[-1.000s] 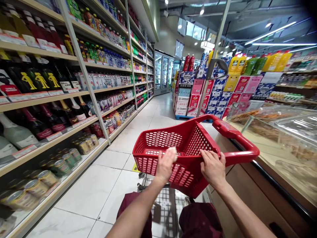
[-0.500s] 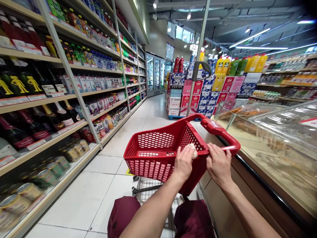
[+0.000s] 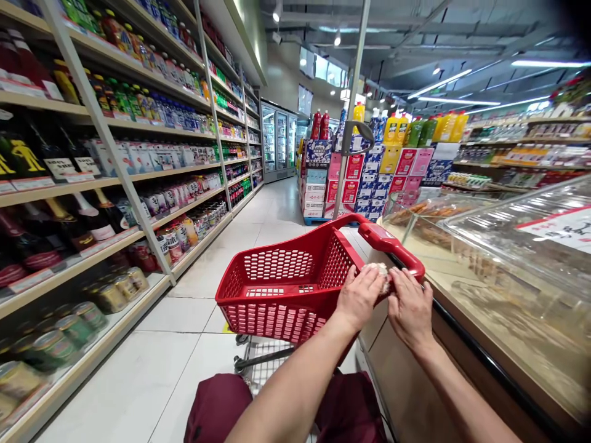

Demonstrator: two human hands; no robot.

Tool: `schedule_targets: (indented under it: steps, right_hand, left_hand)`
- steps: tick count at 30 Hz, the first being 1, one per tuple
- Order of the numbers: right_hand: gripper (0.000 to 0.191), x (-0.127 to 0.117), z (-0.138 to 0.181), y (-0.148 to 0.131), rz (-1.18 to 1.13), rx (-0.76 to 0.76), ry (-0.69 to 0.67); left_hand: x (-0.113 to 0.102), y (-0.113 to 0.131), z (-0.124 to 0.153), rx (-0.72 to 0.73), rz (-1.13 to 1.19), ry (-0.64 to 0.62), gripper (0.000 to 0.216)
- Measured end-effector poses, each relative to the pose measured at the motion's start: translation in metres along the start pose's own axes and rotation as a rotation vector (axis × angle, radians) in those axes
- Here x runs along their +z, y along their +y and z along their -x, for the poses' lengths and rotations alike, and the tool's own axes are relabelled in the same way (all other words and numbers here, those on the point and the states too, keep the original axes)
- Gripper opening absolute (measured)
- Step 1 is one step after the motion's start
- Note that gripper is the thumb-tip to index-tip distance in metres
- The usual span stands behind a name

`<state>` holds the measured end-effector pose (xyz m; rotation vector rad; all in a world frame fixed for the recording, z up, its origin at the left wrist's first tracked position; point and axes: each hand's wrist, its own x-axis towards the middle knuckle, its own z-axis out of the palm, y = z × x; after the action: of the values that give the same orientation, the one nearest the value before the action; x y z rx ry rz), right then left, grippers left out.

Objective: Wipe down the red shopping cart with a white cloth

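Note:
A red plastic shopping cart [image 3: 277,307] with perforated sides stands right in front of me, its basket bare inside. My left hand [image 3: 359,296] is closed over a crumpled whitish cloth [image 3: 379,274], pressing it on the cart's near upper rim by the handle. Just to the right, my right hand [image 3: 410,303] has its fingers hooked over the near end of the red handle [image 3: 392,243]. The two hands are close together, with the cloth between them. My palms and the undersides of my fingers are hidden.
Shelves of bottles and cans [image 3: 152,166] line the left side. A glass-topped counter [image 3: 484,295] runs close along the right, beside the cart. Ahead stand stacked drink cartons [image 3: 355,178] and a grey pole [image 3: 353,80]; glass-door fridges [image 3: 279,138] are farther back. Tiled floor [image 3: 184,332] lies between.
My left hand has slid the cloth rightward along the cart's rim, nearer my right hand. The right hand stays at the handle's end. The view has shifted slightly to the right.

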<state>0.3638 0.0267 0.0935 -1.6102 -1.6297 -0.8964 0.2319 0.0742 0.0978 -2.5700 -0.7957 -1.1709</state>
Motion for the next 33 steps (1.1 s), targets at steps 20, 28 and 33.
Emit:
schedule_targets:
  steps: [20,28,33]
  right_hand:
    - [0.042,0.016,0.004,-0.116,-0.17,-0.13,-0.174]
    - [0.04,0.024,0.008,-0.142,-0.209,-0.196,-0.237]
    - [0.04,0.026,0.016,-0.15,-0.224,-0.224,-0.238]
  left_hand:
    - [-0.084,-0.122,0.163,-0.42,-0.37,0.066,0.044]
    - [-0.095,-0.139,0.184,-0.453,-0.392,0.08,0.043]
    - [-0.11,-0.155,0.204,-0.541,-0.442,0.12,0.048]
